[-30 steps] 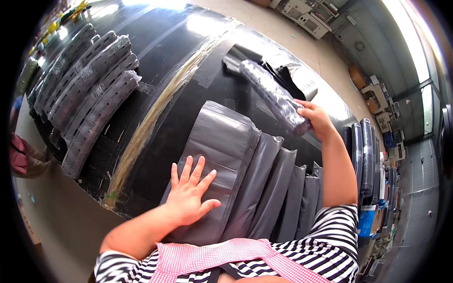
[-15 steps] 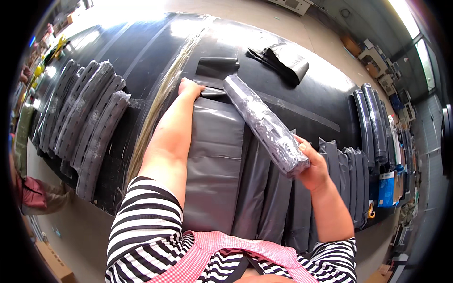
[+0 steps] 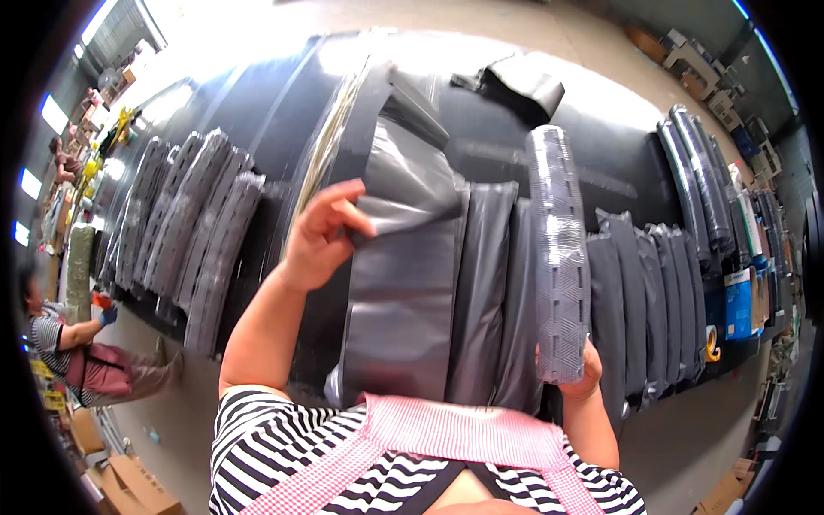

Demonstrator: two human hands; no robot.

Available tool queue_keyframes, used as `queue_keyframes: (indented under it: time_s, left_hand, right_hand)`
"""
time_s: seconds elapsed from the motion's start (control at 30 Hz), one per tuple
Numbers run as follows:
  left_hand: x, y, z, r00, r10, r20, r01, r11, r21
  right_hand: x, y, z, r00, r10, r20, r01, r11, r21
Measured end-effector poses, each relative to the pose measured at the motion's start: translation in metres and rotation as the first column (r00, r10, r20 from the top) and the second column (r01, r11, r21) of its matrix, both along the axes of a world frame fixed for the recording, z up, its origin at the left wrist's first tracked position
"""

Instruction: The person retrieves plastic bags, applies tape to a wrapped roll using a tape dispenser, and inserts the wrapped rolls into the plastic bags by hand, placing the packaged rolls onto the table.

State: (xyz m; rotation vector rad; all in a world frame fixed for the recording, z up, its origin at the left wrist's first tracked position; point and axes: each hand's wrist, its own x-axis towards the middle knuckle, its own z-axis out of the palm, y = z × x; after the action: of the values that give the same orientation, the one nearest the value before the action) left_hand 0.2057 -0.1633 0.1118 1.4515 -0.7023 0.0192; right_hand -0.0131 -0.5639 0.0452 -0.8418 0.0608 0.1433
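My left hand [image 3: 318, 236] pinches the edge of a dark grey plastic bag [image 3: 399, 300], whose far part is lifted and folded at an angle. That bag lies flat in front of me on the black table. My right hand [image 3: 585, 373] grips the near end of a plastic-wrapped grey roll [image 3: 558, 257] with a ridged pattern. The roll points away from me, above a row of filled grey bags [image 3: 648, 300]. Most of my right hand's fingers are hidden behind the roll.
Several wrapped rolls [image 3: 184, 227] lie at the left of the table [image 3: 257, 112], and more wrapped rolls [image 3: 699, 180] at the right. A folded black sheet [image 3: 524, 86] rests at the far side. Beyond the left edge stands another person [image 3: 94, 360]. A blue box [image 3: 738, 305] and yellow tape [image 3: 712, 343] sit at right.
My left hand has come back toward me, raising the bag's far end. The roll in my right hand has swung from slanting to nearly straight ahead and moved right.
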Motion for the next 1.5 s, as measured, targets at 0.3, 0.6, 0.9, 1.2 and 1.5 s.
queue_keyframes:
  time_s: [0.3, 0.6, 0.9, 1.2, 1.5]
  left_hand:
    - [-0.156, 0.041, -0.035, 0.982, -0.058, 0.181, -0.06, 0.809, 0.585]
    - [-0.191, 0.013, -0.011, 0.928, -0.124, 0.353, -0.264, 0.449, 0.853]
    - [-0.168, -0.009, -0.044, 0.729, -0.289, 0.62, -0.477, 0.434, 0.764]
    - [-0.163, -0.031, -0.046, 0.845, -0.081, 0.528, -0.4, 0.56, 0.725]
    - [-0.15, -0.015, -0.047, 0.918, -0.123, 0.378, -0.236, 0.596, 0.768]
  right_hand:
    - [-0.037, -0.002, -0.004, 0.975, 0.174, -0.135, -0.145, 0.969, 0.201]
    - [-0.018, 0.003, 0.009, 0.945, 0.19, -0.266, -0.118, 0.957, 0.266]
    - [-0.112, 0.006, 0.004, 0.963, 0.253, -0.093, -0.223, 0.942, 0.253]
    - [-0.146, 0.018, 0.043, 0.993, 0.082, 0.082, -0.068, 0.984, -0.162]
    - [-0.177, 0.097, 0.084, 0.872, -0.052, 0.486, 0.392, 0.668, -0.633]
